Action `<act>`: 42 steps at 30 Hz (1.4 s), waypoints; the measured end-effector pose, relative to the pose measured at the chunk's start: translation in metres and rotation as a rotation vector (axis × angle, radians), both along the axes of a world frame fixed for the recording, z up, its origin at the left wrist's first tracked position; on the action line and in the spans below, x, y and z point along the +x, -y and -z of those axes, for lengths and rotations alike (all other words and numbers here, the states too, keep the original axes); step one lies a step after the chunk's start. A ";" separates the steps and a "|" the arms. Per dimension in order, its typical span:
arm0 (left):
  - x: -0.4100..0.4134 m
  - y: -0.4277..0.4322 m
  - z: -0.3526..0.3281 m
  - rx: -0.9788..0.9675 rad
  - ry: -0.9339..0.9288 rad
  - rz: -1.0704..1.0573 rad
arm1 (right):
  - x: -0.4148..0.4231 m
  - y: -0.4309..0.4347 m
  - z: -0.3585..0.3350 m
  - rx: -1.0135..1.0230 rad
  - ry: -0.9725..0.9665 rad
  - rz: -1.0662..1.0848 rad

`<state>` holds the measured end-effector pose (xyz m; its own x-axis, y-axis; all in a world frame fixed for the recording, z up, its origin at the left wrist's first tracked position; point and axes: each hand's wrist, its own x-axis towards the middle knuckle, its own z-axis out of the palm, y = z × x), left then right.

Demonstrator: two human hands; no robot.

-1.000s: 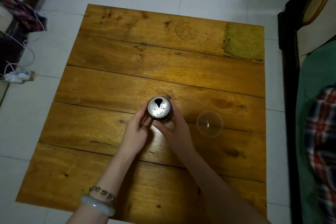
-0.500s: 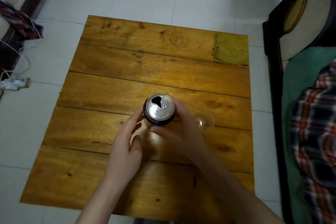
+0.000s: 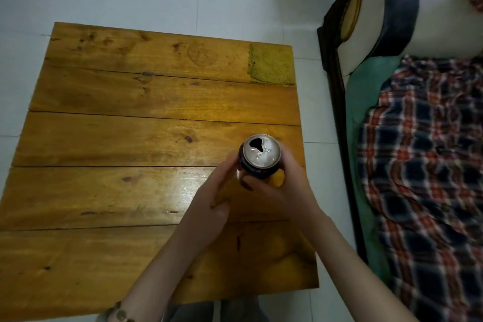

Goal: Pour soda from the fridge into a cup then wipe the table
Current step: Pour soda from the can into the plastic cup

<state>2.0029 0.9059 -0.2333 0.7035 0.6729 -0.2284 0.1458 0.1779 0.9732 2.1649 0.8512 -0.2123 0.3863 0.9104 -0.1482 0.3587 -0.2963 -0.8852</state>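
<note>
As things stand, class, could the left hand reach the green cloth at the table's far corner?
Probably yes. The left hand looks loose beside the can, which the right hand grips, and bare table lies between it and the green cloth.

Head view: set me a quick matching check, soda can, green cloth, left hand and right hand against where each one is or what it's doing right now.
Things:
1. soda can
2. green cloth
3. left hand
4. right hand

States:
A. flat on the table's far right corner
B. wrapped round the can's side
C. opened, upright
D. fingertips at the can's left side

Pairs: 1-C, 2-A, 3-D, 4-B
</note>
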 end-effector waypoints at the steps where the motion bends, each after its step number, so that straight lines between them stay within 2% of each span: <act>1: 0.005 0.003 0.003 -0.040 0.007 0.011 | 0.006 0.004 0.002 -0.031 0.015 0.007; 8: 0.030 0.018 0.024 -0.291 0.054 0.025 | 0.027 0.016 0.018 -0.145 0.091 0.055; 13: 0.038 0.025 0.040 -0.406 0.077 -0.034 | 0.032 0.015 0.030 -0.184 0.151 0.005; 33: 0.036 0.032 0.081 -0.577 0.009 -0.069 | 0.043 0.000 0.049 -0.337 0.322 -0.235; 42: 0.037 0.032 0.074 -0.681 0.110 -0.122 | 0.045 -0.004 0.051 -0.377 0.383 -0.291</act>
